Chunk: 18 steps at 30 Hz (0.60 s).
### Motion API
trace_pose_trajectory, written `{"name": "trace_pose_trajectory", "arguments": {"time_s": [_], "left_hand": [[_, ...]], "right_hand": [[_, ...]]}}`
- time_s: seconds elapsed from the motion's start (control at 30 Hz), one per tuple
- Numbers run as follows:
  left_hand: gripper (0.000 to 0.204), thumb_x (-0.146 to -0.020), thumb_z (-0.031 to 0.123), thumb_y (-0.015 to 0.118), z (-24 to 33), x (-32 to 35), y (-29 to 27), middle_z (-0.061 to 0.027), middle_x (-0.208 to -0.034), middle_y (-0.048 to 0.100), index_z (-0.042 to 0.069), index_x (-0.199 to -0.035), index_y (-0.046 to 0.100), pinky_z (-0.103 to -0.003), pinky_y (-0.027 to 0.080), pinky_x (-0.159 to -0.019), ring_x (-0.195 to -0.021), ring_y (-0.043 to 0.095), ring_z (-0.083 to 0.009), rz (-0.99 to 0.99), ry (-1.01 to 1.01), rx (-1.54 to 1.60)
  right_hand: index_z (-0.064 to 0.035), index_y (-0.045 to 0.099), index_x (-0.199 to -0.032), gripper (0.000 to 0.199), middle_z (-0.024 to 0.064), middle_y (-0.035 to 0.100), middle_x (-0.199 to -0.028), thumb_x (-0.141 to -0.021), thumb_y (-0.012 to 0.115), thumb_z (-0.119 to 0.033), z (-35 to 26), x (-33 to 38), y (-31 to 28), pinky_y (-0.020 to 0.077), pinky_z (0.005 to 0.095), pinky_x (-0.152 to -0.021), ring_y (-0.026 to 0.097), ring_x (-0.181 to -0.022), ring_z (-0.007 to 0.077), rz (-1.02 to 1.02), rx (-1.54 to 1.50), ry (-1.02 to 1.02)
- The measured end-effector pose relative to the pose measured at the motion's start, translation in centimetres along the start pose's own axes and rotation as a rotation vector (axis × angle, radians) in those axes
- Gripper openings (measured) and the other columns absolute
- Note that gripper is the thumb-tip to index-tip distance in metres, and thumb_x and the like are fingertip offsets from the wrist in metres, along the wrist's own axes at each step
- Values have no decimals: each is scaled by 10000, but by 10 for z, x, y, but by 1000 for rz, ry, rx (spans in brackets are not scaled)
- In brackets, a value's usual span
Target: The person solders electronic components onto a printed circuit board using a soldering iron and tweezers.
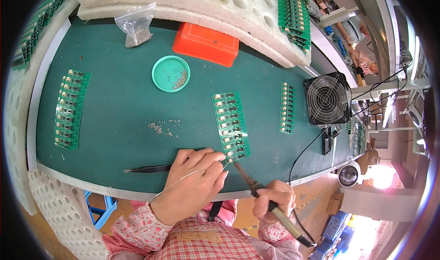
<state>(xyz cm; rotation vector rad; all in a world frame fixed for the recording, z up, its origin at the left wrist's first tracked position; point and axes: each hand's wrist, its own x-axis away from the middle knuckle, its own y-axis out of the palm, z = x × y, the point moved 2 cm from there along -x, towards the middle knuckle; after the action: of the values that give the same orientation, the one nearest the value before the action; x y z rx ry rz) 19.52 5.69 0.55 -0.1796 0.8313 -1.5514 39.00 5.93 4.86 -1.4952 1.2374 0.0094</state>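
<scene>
My left hand (195, 175) is closed, fingers bent, pinching a thin solder wire (176, 183) that runs back over the hand toward the wrist. Its fingertips are at the near end of a green circuit board panel (231, 124), which carries a row of small white and black parts. Dark tweezers (149, 169) stick out to the left from beneath that hand; whether it grips them is hidden. In my right hand (277, 198) is a soldering iron (268, 200), its tip angled to the panel's near corner, close to the wire's end.
Similar panels lie at left (71, 108) and right (287, 107). Small loose parts (162, 128) are scattered mid-mat. Beyond are a round green dish (158, 80), an orange-red box (206, 44), a plastic bag (137, 28) and white foam (183, 5). A black fan (326, 98) stands at right.
</scene>
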Motion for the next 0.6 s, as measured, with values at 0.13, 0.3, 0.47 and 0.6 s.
{"name": "trace_pose_trajectory", "arguments": {"time_s": [0.13, 0.3, 0.47, 0.6], "left_hand": [[167, -829, 99, 733, 0, -2, 0, -71, -1165, 677, 61, -801, 573, -416, 434, -891, -1055, 632, -270, 5, -26, 41], [159, -825, 91, 728, 1, -4, 3, -81, -1167, 674, 56, -803, 574, -421, 432, -895, -1060, 627, -282, 7, -4, 12], [159, -826, 89, 726, 11, -2, 11, -81, -1169, 675, 54, -793, 573, -424, 433, -894, -1068, 625, -279, -1, 21, -26], [159, -829, 82, 723, 15, 1, 17, -73, -1162, 679, 53, -795, 570, -420, 436, -888, -1054, 632, -278, -12, 15, 23]], "right_hand": [[-38, 535, -910, 172, 17, 541, -537, -909, 648, -168, 14, 14, -11, 411, 304, -456, 509, -425, 161, 89, -15, 164], [-67, 546, -916, 178, 43, 621, -607, -924, 674, -191, 25, 25, -15, 465, 323, -494, 574, -467, 204, 158, -63, 283], [-65, 553, -916, 178, 31, 587, -584, -927, 671, -199, 29, 27, -20, 463, 329, -487, 564, -458, 203, 168, -73, 264], [-71, 576, -889, 184, 11, 581, -584, -910, 695, -208, 29, 20, -23, 454, 330, -483, 552, -456, 191, 135, -121, 213]]}}
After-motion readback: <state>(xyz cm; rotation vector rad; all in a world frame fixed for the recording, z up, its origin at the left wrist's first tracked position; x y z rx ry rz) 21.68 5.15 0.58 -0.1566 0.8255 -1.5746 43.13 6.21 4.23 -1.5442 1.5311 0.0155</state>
